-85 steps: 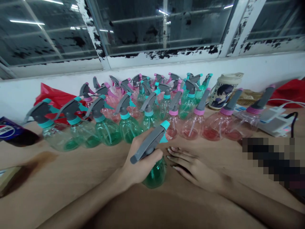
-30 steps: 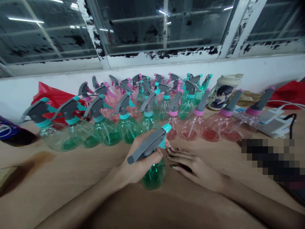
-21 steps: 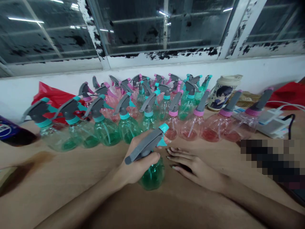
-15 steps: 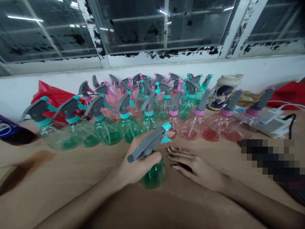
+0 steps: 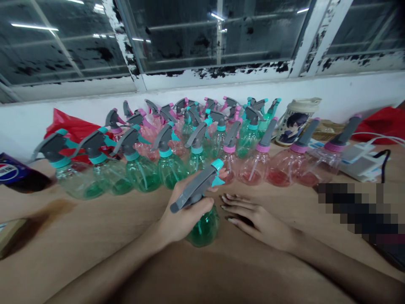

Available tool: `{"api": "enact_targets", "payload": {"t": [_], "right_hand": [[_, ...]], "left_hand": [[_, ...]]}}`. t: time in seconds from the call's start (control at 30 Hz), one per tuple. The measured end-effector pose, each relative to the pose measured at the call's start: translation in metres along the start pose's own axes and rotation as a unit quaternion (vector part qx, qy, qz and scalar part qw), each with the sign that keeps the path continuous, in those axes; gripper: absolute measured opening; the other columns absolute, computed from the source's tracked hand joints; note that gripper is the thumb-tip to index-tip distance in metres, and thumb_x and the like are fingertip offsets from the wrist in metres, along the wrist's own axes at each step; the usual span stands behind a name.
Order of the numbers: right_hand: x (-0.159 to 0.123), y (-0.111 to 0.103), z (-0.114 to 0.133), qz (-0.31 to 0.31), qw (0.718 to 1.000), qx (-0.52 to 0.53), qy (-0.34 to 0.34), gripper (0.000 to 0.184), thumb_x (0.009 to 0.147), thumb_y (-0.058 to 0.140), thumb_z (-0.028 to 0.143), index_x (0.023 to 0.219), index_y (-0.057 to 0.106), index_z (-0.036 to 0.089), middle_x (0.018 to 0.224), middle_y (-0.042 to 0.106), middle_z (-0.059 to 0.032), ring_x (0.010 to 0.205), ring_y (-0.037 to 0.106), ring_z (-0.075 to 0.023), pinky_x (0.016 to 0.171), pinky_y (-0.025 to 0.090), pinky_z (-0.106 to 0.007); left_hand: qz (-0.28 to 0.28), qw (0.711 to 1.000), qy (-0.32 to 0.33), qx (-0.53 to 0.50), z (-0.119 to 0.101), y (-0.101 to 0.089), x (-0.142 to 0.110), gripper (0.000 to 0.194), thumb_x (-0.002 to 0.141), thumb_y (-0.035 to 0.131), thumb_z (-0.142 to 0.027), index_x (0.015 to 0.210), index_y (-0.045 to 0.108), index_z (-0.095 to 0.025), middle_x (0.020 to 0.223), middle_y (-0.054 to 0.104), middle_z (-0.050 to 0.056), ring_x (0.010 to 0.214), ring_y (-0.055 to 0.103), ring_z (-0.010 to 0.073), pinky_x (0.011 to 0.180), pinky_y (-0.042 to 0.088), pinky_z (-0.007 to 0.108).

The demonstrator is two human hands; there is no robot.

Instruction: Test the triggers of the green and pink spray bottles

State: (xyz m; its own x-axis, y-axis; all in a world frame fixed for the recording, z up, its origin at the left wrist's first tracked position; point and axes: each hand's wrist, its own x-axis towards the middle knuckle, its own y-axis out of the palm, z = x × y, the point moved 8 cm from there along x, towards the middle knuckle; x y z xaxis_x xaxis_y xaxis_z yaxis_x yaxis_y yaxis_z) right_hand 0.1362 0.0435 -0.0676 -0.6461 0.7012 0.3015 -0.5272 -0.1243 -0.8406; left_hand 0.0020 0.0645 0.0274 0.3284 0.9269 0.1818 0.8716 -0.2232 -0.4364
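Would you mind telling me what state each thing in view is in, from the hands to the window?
Left hand: closed around the neck of a tilted teal-collared spray bottle
Right hand: open, flat on the wooden tabletop
Pink-collared spray bottles: standing in rows, sprayer heads on
Window: shut, frame paint peeling
Anime-print mug: lid on
Red plastic bag: crumpled

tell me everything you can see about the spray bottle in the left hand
The spray bottle has a rounded, green-tinted, clear-looking plastic body with a thin dip tube inside. Its grey head slants across the view, with a teal nozzle and teal trigger. The left hand wraps around its neck, in front of a row of similar bottles. Whether its base touches the table is hard to tell.
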Motion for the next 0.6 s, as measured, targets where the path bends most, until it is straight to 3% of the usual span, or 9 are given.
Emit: {"api": "enact_targets", "payload": {"t": [0.13, 0.5, 0.6], "right_hand": [[-0.0001, -0.0006, 0.0008, 0.000, 1.000, 0.000, 0.003, 0.034, 0.089, 0.044, 0.027, 0.122, 0.050, 0.025, 0.133, 0.046, -0.0020, 0.125, 0.037, -0.0183, 0.104, 0.033, -0.044], [0.0005, 0.0012, 0.0006, 0.010, 1.000, -0.018, 0.007, 0.034, 0.090, 0.042, 0.029, 0.122, 0.051, 0.022, 0.134, 0.045, -0.0029, 0.126, 0.035, -0.0171, 0.105, 0.031, -0.041], [0.0001, 0.0000, 0.0014, 0.002, 1.000, -0.011, 0.001, 0.034, 0.089, 0.042, 0.028, 0.122, 0.050, 0.023, 0.133, 0.046, -0.0028, 0.126, 0.036, -0.0174, 0.105, 0.032, -0.042]], "left_hand": [[-0.008, 0.999, -0.020, -0.024, 0.0019, -0.0006, -0.0009, 0.018, 0.066, 0.052, -0.016, 0.083, 0.058, -0.018, 0.075, 0.063, 0.001, 0.053, 0.050, 0.0116, 0.049, 0.039, 0.025], [-0.002, 1.000, 0.013, -0.023, -0.0050, 0.0000, -0.0007, 0.024, 0.067, 0.050, -0.010, 0.088, 0.057, -0.019, 0.082, 0.065, 0.000, 0.074, 0.060, 0.0158, 0.063, 0.044, 0.025], [0.004, 1.000, 0.013, -0.008, -0.0041, 0.0009, -0.0003, 0.019, 0.067, 0.050, -0.012, 0.083, 0.056, -0.019, 0.080, 0.064, 0.000, 0.065, 0.058, 0.0138, 0.059, 0.043, 0.025]]}}
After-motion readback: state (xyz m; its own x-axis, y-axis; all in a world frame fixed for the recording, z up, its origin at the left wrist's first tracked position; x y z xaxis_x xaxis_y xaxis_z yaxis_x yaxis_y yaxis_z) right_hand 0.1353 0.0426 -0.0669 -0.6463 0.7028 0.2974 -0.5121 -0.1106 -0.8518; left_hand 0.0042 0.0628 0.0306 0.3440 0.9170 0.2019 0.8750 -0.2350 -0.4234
